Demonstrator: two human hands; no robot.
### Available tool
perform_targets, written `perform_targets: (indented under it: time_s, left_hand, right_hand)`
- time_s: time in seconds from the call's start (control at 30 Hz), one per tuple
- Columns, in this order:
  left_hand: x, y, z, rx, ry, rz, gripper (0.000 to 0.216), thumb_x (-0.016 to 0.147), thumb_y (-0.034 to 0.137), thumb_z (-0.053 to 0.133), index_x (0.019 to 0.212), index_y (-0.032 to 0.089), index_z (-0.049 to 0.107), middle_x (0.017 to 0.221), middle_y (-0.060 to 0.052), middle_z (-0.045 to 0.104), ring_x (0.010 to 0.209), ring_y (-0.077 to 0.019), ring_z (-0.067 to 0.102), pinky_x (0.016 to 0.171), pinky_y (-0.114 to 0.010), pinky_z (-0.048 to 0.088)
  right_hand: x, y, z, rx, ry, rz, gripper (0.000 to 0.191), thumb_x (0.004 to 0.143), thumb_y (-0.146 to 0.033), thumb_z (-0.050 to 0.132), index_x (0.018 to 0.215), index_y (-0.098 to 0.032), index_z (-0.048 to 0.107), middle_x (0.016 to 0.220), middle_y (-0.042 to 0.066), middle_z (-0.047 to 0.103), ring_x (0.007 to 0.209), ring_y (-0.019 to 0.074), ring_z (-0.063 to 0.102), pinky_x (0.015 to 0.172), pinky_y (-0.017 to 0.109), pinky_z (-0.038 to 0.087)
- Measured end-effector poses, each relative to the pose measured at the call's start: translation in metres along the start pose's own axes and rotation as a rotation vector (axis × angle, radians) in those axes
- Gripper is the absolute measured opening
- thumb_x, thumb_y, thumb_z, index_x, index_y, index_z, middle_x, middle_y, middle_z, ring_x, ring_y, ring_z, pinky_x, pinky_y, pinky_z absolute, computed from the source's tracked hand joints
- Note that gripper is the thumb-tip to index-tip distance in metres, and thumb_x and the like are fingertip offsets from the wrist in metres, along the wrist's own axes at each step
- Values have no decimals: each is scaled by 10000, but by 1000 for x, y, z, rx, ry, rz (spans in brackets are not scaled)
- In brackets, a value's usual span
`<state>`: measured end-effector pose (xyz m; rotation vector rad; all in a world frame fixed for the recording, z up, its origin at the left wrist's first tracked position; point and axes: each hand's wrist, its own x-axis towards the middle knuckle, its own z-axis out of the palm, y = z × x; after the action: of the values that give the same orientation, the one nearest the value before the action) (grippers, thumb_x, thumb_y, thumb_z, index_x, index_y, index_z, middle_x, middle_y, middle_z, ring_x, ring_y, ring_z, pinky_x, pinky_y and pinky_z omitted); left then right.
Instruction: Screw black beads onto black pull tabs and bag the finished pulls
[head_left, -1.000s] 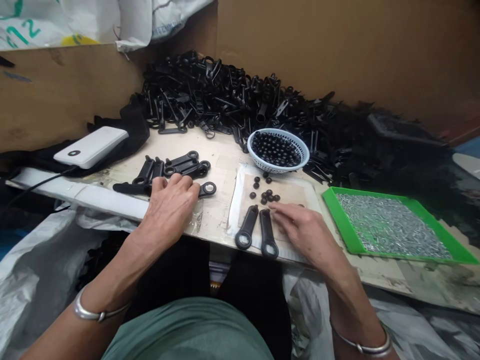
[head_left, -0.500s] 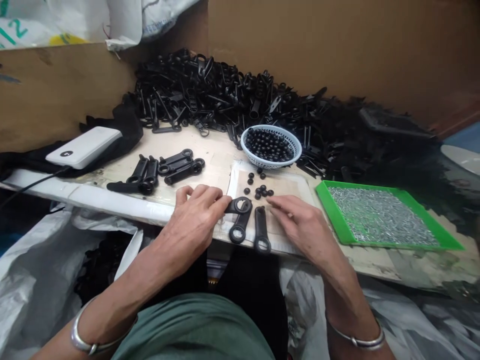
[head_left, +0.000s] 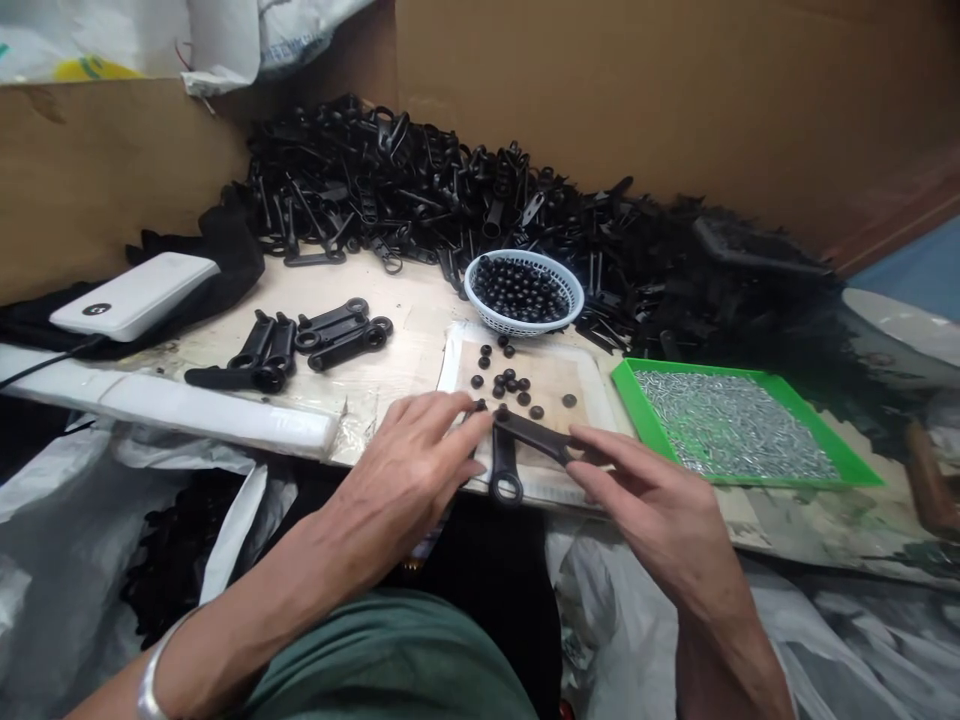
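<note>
My right hand [head_left: 652, 500] pinches the far right end of a black plastic handle [head_left: 534, 436], which lies slanted between my hands. My left hand [head_left: 424, 455] has its fingers curled close to the handle's other end. A dark tip shows at the left fingertips, but what they grip is mostly hidden. Beneath the held handle, a second black handle with a ring end [head_left: 505, 475] points toward me at the board's front edge. Just beyond, several small round black caps [head_left: 510, 382] lie scattered on the board [head_left: 592, 372].
A pale blue basket [head_left: 471, 300] of black caps stands behind the board. To the right is a green tray [head_left: 628, 400] of small metal pins. More handles [head_left: 349, 335] and a white power bank [head_left: 142, 290] lie left. A heap of black parts [head_left: 420, 190] fills the back.
The handle my left hand held out is no longer seen there. My right hand has moved right and toward me, now gripping a handle. More caps lie to the right on the board.
</note>
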<state>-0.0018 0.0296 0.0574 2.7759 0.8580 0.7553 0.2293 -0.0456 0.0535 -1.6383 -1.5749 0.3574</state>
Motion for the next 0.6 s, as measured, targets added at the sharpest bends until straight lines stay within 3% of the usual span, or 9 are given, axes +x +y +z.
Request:
perform_targets:
  time_s: [0.13, 0.3, 0.43, 0.6]
  left_hand:
    - [-19, -8, 8, -100, -83, -6, 263, 932, 158, 514, 1194, 152, 505, 1245, -115, 496, 1108, -235, 493, 884, -363, 470]
    - [-24, -2, 18, -104, -118, -31, 206, 938, 120, 479, 1134, 144, 537, 1167, -108, 527, 1048, -225, 522, 825, -340, 511]
    - [-26, 11, 18, -55, -119, -20, 212, 920, 96, 505, 1129, 121, 533, 1113, -109, 552, 988, -227, 537, 818, -362, 519]
    - [-21, 16, 21, 42, -124, 6, 273, 899, 140, 575, 1168, 135, 530, 1128, -104, 578, 1036, -252, 535, 879, -425, 484]
  right_hand:
    - [-21, 13, -2, -178, 175, -20, 254, 858, -341, 681, 1065, -197, 710, 1018, 31, 717, 744, 137, 666, 712, 241, 563]
    - [-42, 20, 12, -376, 301, -128, 256, 868, -299, 679, 1057, -126, 688, 992, 70, 714, 839, 168, 674, 813, 271, 538]
    - [-50, 19, 24, -506, 336, -232, 255, 848, -277, 710, 1032, -108, 661, 951, 81, 705, 895, 199, 656, 859, 316, 508]
    - [-50, 10, 34, -550, 325, -226, 273, 843, -348, 714, 993, -134, 635, 901, 54, 691, 847, 191, 632, 825, 309, 485]
